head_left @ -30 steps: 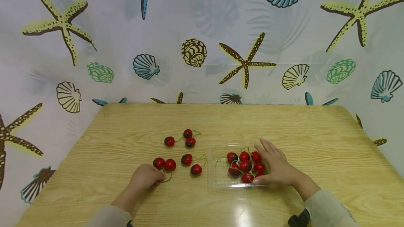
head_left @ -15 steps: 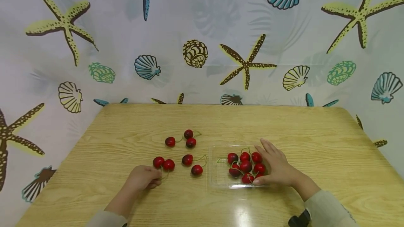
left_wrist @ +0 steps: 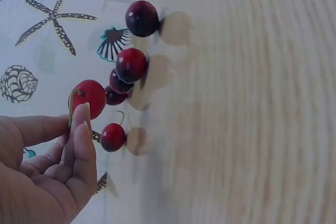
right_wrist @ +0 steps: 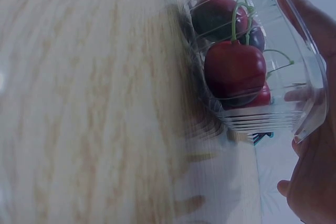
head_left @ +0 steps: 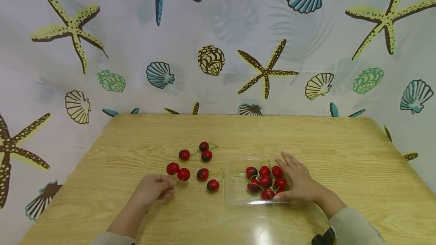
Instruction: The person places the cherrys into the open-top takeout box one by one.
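My left hand (head_left: 153,190) pinches the green stem of a joined pair of red cherries (head_left: 183,174) between thumb and fingertips. In the left wrist view one cherry of that pair (left_wrist: 90,98) hangs just above the fingertips, apart from the table. On the right, a clear plastic box (head_left: 235,199) holds several dark red cherries (head_left: 265,181) with thin green stems. My right hand (head_left: 301,180) spans its right end, thumb at the near corner and fingers spread along the far side. The right wrist view shows the clear wall (right_wrist: 310,72) against the palm.
Between the left hand and the box lies another cherry pair (head_left: 213,185). Farther back are three more cherries (head_left: 206,156). They all rest on the light wooden table (head_left: 289,131), which ends at a curtain (head_left: 184,22) printed with shells and starfish.
The left hand has drawn back slightly, then risen a little with the pinched cherry pair. The right hand and the box have stayed in place; the head view has tilted slightly.
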`<state>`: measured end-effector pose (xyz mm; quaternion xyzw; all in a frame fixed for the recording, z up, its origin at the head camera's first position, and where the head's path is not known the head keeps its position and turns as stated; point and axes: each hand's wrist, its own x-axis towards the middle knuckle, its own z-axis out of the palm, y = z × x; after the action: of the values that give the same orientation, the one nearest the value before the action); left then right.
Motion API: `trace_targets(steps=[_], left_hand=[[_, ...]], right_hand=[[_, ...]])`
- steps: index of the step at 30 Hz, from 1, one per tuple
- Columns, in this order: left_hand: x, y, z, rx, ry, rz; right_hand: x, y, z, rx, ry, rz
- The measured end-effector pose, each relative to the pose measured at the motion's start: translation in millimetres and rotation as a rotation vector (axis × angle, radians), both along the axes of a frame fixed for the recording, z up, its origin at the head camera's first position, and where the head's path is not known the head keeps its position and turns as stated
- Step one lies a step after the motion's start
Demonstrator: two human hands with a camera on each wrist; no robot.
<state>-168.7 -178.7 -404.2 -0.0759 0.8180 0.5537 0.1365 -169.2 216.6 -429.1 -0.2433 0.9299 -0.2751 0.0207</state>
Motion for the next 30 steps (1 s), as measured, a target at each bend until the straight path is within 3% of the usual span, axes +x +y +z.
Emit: trace_targets(steps=[12, 19, 30], left_hand=[[-2.3, 14, 18.0, 0.06, 0.042, -0.198], [-6.3, 26, 23.3, 0.094, 0.038, -0.213], [-14.7, 48, 30.8, 0.097, 0.041, -0.337]], right_hand=[[-0.3, 1, -1.0, 0.004, -0.004, -0.003], [0.6, 0, -1.5, -0.01, -0.01, 0.003], [0.5, 1, -0.2, 0.009, -0.029, -0.004]])
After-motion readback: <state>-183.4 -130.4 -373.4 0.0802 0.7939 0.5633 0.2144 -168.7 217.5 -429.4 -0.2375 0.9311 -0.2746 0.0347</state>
